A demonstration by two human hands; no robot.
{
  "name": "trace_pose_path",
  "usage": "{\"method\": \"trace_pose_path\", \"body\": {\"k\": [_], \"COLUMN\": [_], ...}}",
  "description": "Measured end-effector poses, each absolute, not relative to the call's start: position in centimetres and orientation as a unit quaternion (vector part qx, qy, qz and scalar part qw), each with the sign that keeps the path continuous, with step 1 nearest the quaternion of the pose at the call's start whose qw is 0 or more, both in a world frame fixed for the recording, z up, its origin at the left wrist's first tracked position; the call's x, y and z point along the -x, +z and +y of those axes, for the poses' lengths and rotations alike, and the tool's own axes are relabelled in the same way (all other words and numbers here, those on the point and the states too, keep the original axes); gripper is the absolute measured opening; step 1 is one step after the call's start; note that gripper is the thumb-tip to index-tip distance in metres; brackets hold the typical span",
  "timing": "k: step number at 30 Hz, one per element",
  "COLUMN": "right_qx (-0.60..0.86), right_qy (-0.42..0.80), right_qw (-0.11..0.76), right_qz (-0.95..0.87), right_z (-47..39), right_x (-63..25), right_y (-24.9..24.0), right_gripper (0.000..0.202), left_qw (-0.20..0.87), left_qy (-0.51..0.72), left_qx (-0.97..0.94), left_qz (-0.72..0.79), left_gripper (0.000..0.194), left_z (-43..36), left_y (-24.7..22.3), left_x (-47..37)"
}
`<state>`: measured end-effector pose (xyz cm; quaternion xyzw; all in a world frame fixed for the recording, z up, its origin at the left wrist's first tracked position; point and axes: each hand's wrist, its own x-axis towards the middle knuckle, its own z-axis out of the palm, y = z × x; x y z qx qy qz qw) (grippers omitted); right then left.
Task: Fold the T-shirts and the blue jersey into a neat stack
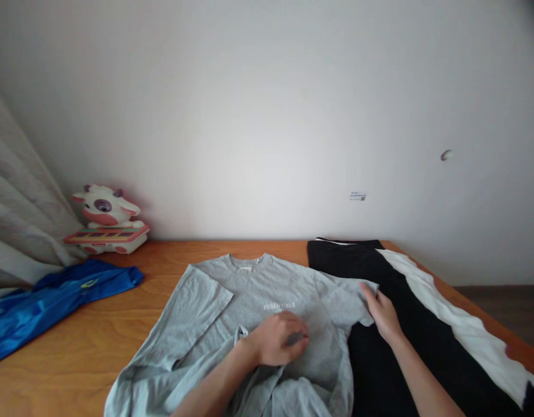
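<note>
A grey short-sleeved T-shirt (288,284) with white ESSENTIALS lettering lies spread on the wooden table, its collar toward the wall. The sleeve on the left is folded inward over the body, and the lower part is bunched in wrinkles. My left hand (282,339) is over the chest just below the lettering, its fingers loosely curled with a gap to the thumb and no cloth visible between them. At the sleeve on the right, my right hand (383,313) grips the hem, thumb on top and fingers mostly beneath the cloth.
Black trousers (432,313) with a white side stripe lie to the right, partly under the T-shirt sleeve. Blue shiny clothing (71,292) is at the left. A cow-shaped toy keyboard (108,220) stands at the back left beside a curtain (24,191). A wall (267,127) borders the wooden table (163,301).
</note>
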<state>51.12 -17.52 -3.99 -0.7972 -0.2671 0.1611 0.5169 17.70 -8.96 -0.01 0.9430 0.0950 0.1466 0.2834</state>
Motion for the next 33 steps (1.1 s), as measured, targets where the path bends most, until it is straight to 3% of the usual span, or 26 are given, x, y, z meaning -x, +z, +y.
{"method": "trace_pose_path", "body": {"k": [4, 8, 12, 15, 19, 22, 26, 30, 33], "right_qx": [0.735, 0.742, 0.785, 0.767, 0.594, 0.615, 0.692, 0.693, 0.679], "right_qy": [0.207, 0.243, 0.226, 0.226, 0.366, 0.227, 0.051, -0.021, -0.067], "right_qw": [0.578, 0.536, 0.498, 0.512, 0.440, 0.350, 0.255, 0.217, 0.211], "right_qz": [-0.288, -0.322, -0.290, -0.314, -0.564, -0.668, -0.673, -0.688, -0.700], "right_z": [-19.0, -19.2, -17.2, -15.3, -15.5, -17.6, -20.7, -22.4, -22.9], "right_x": [-50.8, -50.7, -48.5, -44.5, -38.5, -36.0, -35.7, -36.1, -36.4], "right_y": [-4.7, -3.9, -1.3, 1.8, 5.9, 5.7, 0.6, -3.9, -4.4], "right_gripper": [0.058, 0.049, 0.047, 0.054, 0.061, 0.056, 0.069, 0.043, 0.035], "left_qw": [0.235, 0.297, 0.483, 0.650, 0.808, 0.854, 0.830, 0.785, 0.735], "left_qy": [0.154, 0.148, 0.222, 0.275, 0.314, 0.316, 0.363, 0.435, 0.444], "left_qx": [-0.953, -0.938, -0.831, -0.669, -0.446, -0.354, -0.314, -0.320, -0.380], "left_qz": [0.117, 0.096, 0.164, 0.233, 0.221, 0.214, 0.286, 0.303, 0.345], "left_gripper": [0.054, 0.062, 0.053, 0.063, 0.077, 0.069, 0.045, 0.053, 0.044], "left_z": [-9.2, -9.0, -8.4, -7.7, -6.7, -6.3, -6.1, -6.1, -6.0], "left_y": [-1.9, -3.5, -3.7, -3.8, -3.7, -3.5, -4.0, -4.4, -4.3], "left_x": [-19.4, -19.5, -19.5, -19.7, -19.9, -19.9, -20.1, -20.4, -20.1]}}
